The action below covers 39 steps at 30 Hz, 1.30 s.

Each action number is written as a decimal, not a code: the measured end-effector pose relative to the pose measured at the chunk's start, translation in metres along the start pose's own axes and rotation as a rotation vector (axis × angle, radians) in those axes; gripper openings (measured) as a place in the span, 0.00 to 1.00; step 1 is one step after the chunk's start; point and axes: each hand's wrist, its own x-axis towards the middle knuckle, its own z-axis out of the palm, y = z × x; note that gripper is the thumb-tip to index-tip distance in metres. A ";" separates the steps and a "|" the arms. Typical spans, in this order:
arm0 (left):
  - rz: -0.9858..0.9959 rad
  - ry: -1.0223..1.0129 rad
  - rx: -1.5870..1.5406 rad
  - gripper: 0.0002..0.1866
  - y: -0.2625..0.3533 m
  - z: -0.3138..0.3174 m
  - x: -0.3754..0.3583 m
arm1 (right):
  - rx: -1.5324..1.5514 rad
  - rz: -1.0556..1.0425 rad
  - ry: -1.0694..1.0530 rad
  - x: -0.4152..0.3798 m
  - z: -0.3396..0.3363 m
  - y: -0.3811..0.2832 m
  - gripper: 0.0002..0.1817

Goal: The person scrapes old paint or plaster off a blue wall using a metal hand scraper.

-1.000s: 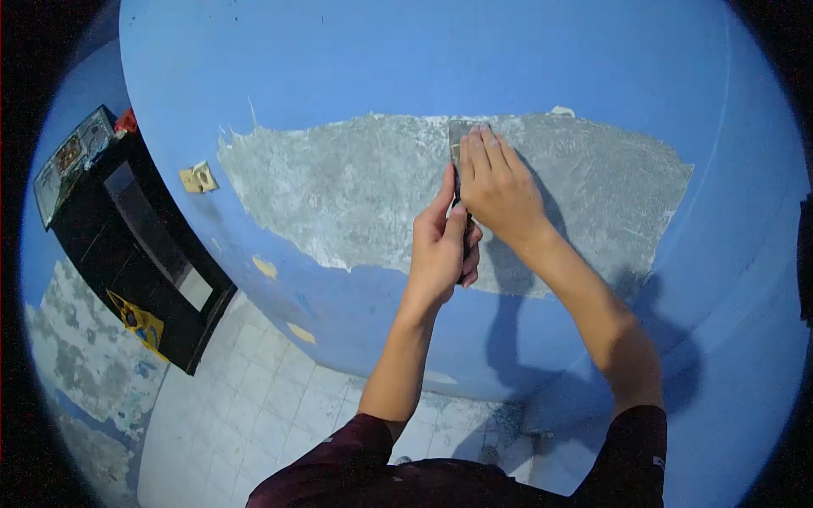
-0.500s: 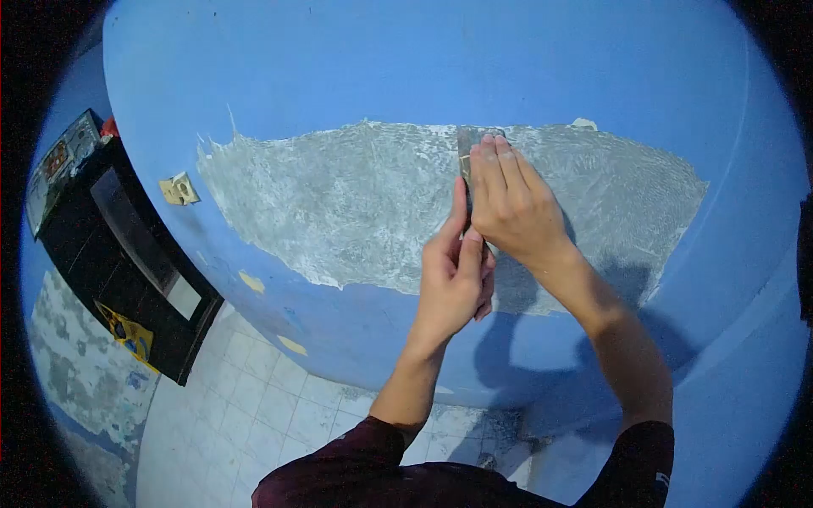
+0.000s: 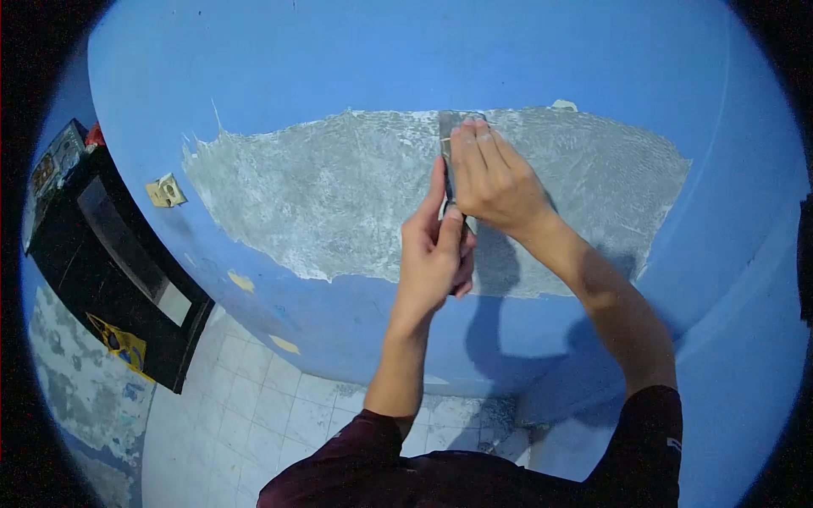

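A metal scraper [image 3: 446,140] lies flat against a blue wall, its blade at the top edge of a large bare grey patch [image 3: 339,190] where paint is gone. My left hand [image 3: 434,250] is wrapped around the scraper's handle below. My right hand [image 3: 491,182] presses its fingers flat on the blade from above. Most of the tool is hidden under both hands. Blue paint [image 3: 406,59] remains above and below the patch.
A beige wall socket [image 3: 166,191] sits left of the patch. A black cabinet [image 3: 110,271] with a yellow sticker stands at the left wall. White floor tiles [image 3: 262,398] carry paint flakes near the wall's foot. Small chipped spots mark the paint lower left.
Both hands and the scraper shifted slightly up and left along the patch's top edge. The view has swung a little, moving the socket and cabinet leftward.
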 end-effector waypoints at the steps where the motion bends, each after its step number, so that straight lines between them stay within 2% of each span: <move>1: -0.011 -0.015 -0.019 0.31 0.000 -0.001 0.001 | -0.004 0.016 0.038 -0.002 0.005 -0.002 0.21; 3: -0.029 -0.032 -0.032 0.31 -0.012 0.000 0.004 | -0.014 0.005 0.054 -0.007 0.007 -0.002 0.21; 5: 0.109 0.022 -0.023 0.31 -0.038 0.009 0.011 | -0.022 -0.011 0.080 -0.009 0.011 0.004 0.21; 8: 0.134 0.081 -0.070 0.32 -0.038 0.030 0.009 | 0.039 -0.116 0.117 -0.010 0.012 0.015 0.21; 11: 0.056 0.073 -0.178 0.32 -0.028 0.029 0.003 | 0.038 -0.106 0.035 -0.010 0.004 0.019 0.19; 16: 0.110 0.052 -0.264 0.32 -0.052 0.037 0.010 | 0.057 -0.073 0.081 -0.024 0.004 0.019 0.21; 18: 0.153 0.076 -0.328 0.33 -0.062 0.050 0.009 | 0.182 -0.023 0.027 -0.036 -0.008 0.025 0.22; 21: 0.170 0.103 -0.458 0.34 -0.069 0.068 0.014 | 0.440 0.281 0.023 -0.087 -0.033 0.017 0.19; 23: 0.193 0.126 -0.495 0.34 -0.071 0.077 0.016 | 0.457 0.493 -0.112 -0.141 -0.051 -0.001 0.16; 24: 0.204 0.129 -0.535 0.33 -0.072 0.082 0.017 | 0.527 0.635 -0.252 -0.171 -0.061 -0.017 0.15; 25: 0.212 0.144 -0.568 0.33 -0.071 0.086 0.020 | 0.520 0.686 -0.263 -0.205 -0.068 -0.039 0.14; 28: 0.225 0.219 -0.637 0.33 -0.061 0.097 0.031 | 0.742 0.828 -0.596 -0.308 -0.112 -0.125 0.11; 30: 0.248 0.253 -0.644 0.33 -0.059 0.103 0.031 | 0.950 0.764 -0.960 -0.371 -0.157 -0.179 0.10; 31: 0.236 0.237 -0.623 0.33 -0.060 0.106 0.028 | 0.982 0.710 -1.019 -0.395 -0.180 -0.204 0.12; 32: 0.215 0.220 -0.600 0.33 -0.062 0.107 0.024 | 1.127 0.726 -0.965 -0.430 -0.203 -0.231 0.16; 34: 0.202 0.240 -0.546 0.33 -0.067 0.104 0.017 | 1.225 0.424 -1.411 -0.492 -0.243 -0.265 0.22; 36: 0.148 0.279 -0.591 0.35 -0.069 0.099 0.011 | 1.502 0.187 -2.083 -0.607 -0.264 -0.330 0.28; 37: 0.134 0.280 -0.579 0.35 -0.068 0.095 0.007 | 1.513 0.176 -2.081 -0.599 -0.268 -0.328 0.28; 38: 0.132 0.287 -0.568 0.35 -0.066 0.088 0.003 | 1.589 0.179 -2.141 -0.675 -0.359 -0.264 0.28; 39: 0.099 0.260 -0.502 0.35 -0.062 0.079 0.000 | 1.665 0.184 -2.195 -0.708 -0.350 -0.290 0.28</move>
